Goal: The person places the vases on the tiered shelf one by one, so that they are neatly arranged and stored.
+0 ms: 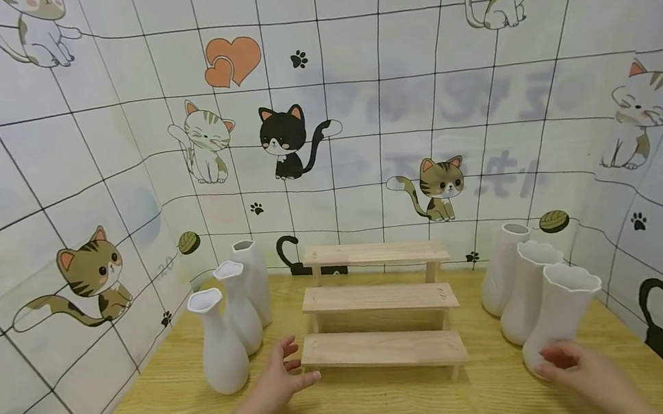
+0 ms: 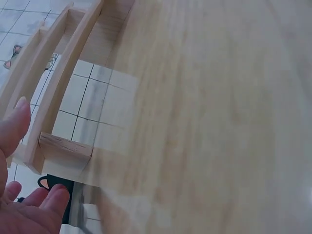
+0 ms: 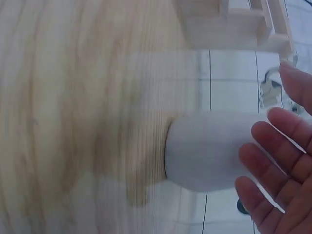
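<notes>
Our right hand (image 1: 582,373) reaches with fingers spread and relaxed toward the base of the nearest white vase (image 1: 559,320) on the tabletop (image 1: 393,406), gripping nothing; our left hand (image 1: 275,383) hovers open between a bottle-shaped vase (image 1: 221,345) and the wooden step shelf (image 1: 381,308).

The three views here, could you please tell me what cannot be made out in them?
- Head view: whether the right hand touches the nearest white vase; its fingers cover the vase's base.
- Head view: the writing on the back wall, too faint and blurred.
- Left wrist view: most of the left hand, cut off by the frame edge; the wooden step shelf is motion-blurred.
- Right wrist view: the vase's rim, hidden behind the fingers.
</notes>
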The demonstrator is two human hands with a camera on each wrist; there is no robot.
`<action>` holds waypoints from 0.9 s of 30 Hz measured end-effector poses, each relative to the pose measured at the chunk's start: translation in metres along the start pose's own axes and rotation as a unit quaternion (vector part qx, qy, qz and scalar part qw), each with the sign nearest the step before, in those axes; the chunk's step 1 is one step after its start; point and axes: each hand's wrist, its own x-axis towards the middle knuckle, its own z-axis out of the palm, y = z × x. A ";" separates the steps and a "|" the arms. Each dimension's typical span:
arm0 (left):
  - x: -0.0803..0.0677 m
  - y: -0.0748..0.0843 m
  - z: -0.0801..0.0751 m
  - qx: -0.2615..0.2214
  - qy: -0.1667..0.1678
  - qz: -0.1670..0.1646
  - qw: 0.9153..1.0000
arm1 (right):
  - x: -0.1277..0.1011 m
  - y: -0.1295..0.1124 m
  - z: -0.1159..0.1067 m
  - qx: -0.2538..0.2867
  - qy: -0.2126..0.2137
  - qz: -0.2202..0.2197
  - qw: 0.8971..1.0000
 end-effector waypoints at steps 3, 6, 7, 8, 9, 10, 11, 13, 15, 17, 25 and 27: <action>0.004 -0.005 0.001 -0.023 -0.009 -0.005 1.000 | 0.004 0.010 -0.009 0.003 0.002 0.026 1.000; 0.008 -0.010 0.001 -0.048 -0.022 -0.005 0.999 | 0.008 0.016 -0.016 0.009 0.014 0.051 0.999; 0.010 -0.011 0.001 -0.058 -0.028 -0.004 0.998 | 0.009 0.017 -0.018 0.013 0.020 0.062 0.998; 0.011 -0.012 0.001 -0.068 -0.036 0.001 0.997 | 0.010 0.017 -0.020 0.016 0.028 0.073 0.997; 0.012 -0.014 0.001 -0.078 -0.043 0.003 0.996 | 0.010 0.018 -0.020 0.020 0.034 0.081 0.996; 0.014 -0.016 0.000 -0.083 -0.050 0.005 0.995 | 0.011 0.018 -0.021 0.024 0.045 0.086 0.995; 0.015 -0.018 0.000 -0.089 -0.057 0.006 0.994 | 0.012 0.018 -0.020 0.038 0.053 0.090 0.994; 0.018 -0.022 0.000 -0.102 -0.067 0.007 0.992 | 0.014 0.019 -0.019 0.053 0.071 0.092 0.992; 0.020 -0.025 0.000 -0.108 -0.070 0.004 0.992 | 0.015 0.019 -0.016 0.074 0.088 0.086 0.990; 0.020 -0.022 -0.001 -0.115 -0.072 0.002 0.991 | 0.017 0.018 -0.013 0.097 0.103 0.078 0.987; 0.029 -0.028 -0.003 -0.142 -0.077 0.020 0.987 | 0.036 0.034 -0.005 0.211 0.104 0.057 0.970; 0.029 -0.029 -0.003 -0.140 -0.079 0.020 0.987 | 0.048 0.050 -0.001 0.242 0.090 0.071 0.963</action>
